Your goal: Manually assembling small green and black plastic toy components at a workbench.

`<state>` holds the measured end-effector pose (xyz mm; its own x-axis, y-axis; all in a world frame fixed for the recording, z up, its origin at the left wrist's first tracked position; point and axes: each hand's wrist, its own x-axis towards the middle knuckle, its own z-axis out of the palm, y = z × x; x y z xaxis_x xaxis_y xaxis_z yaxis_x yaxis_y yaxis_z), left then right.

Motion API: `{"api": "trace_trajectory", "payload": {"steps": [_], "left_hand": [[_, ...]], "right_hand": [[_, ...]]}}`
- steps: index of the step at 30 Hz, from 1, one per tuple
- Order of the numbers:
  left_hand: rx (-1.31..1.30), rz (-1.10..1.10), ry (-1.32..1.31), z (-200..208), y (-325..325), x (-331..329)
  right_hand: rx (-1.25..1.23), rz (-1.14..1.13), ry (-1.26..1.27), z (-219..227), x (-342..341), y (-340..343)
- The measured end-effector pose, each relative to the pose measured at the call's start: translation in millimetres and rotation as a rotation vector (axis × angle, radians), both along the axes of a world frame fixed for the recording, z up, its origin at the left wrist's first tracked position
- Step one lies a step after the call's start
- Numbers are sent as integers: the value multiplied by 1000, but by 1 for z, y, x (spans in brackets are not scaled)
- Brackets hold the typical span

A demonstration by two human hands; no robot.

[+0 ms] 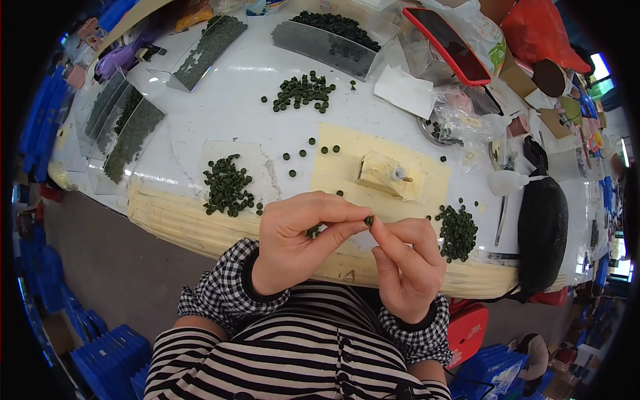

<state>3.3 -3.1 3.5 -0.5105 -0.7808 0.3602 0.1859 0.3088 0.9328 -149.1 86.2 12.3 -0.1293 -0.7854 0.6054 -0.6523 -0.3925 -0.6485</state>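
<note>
A small dark green round part (369,221) is held over the table's near edge. My left hand (292,237) pinches it between thumb and index finger. From the other side my right hand (412,260) is closed on it, index fingertip against the part and the other fingers curled in. The contact is small and partly covered by the fingertips. A heap of like green parts (228,187) lies left of my left hand, and another heap (457,233) is right of my right hand. Beyond them stands a cream-taped block (390,175) with a small upright peg.
A third heap (303,92) lies farther back, with several loose parts in front of it. Clear bins (325,48) of dark parts stand along the far and left sides. A red-cased phone (448,47), plastic bags and a black pouch (543,233) crowd the right.
</note>
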Motion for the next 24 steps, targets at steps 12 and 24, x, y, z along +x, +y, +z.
{"api": "trace_trajectory", "payload": {"steps": [12,24], "left_hand": [[13,-18,-1,-1,0,1],[-12,-26,-28,0,-1,2]], "right_hand": [[26,38,-48,-3,-2,0],[21,52,-55,-4,-3,0]]}}
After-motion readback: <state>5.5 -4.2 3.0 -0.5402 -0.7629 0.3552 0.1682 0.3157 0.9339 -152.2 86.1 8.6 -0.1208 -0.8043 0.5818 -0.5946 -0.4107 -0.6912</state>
